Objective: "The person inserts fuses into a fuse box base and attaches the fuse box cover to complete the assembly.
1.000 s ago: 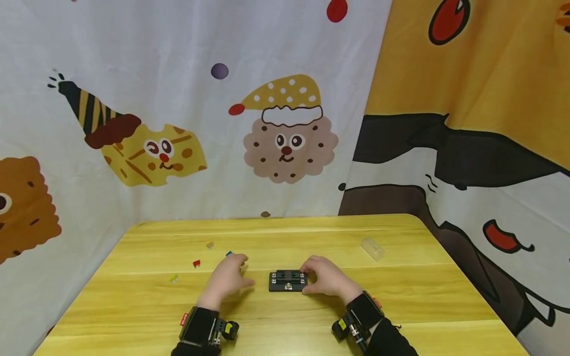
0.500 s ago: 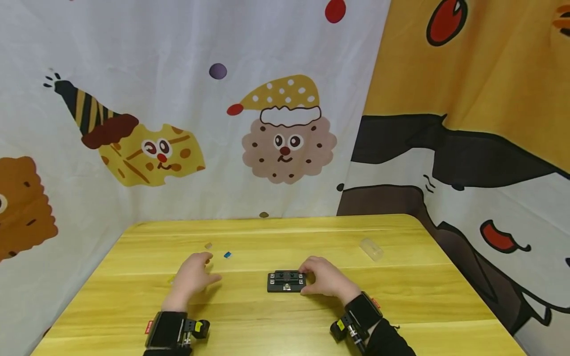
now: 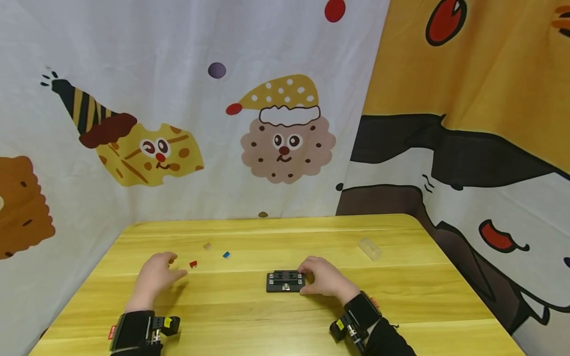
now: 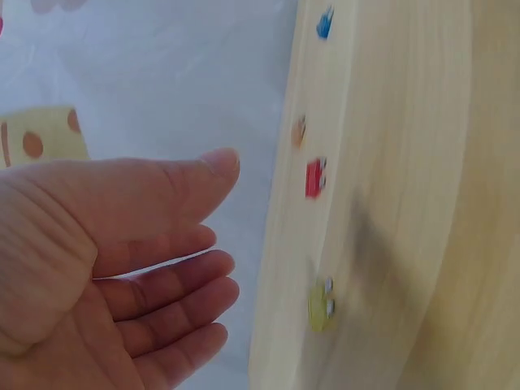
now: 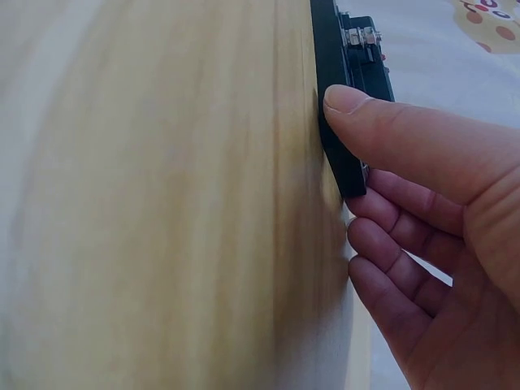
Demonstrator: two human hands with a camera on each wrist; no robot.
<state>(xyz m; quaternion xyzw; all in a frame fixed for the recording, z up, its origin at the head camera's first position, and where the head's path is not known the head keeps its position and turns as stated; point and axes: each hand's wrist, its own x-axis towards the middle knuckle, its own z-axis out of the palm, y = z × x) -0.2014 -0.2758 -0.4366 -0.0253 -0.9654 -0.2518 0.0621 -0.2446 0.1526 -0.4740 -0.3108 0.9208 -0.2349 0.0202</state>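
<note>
In the head view, my right hand (image 3: 327, 278) holds the right end of a black fuse block (image 3: 285, 281) with metal terminals, flat on the table. The right wrist view has the thumb on the front edge of the block (image 5: 337, 122) and fingers behind its end. My left hand (image 3: 153, 278) hovers over the table at the left, thumb and fingers apart, holding nothing. Nearest it in the left wrist view is a yellow blade fuse (image 4: 320, 305) with metal prongs, hidden in the head view. A red blade fuse (image 3: 193, 264) lies just right of that hand.
Farther back lie a blue fuse (image 3: 226, 255) and a pale orange one (image 3: 207, 245). A clear plastic cover (image 3: 370, 249) lies at the back right of the wooden table (image 3: 249, 326). Printed cloth (image 3: 178, 198) hangs behind the table.
My left hand has moved left across the table, past the red fuse, which shows again on its right. My right hand keeps its hold on the fuse block.
</note>
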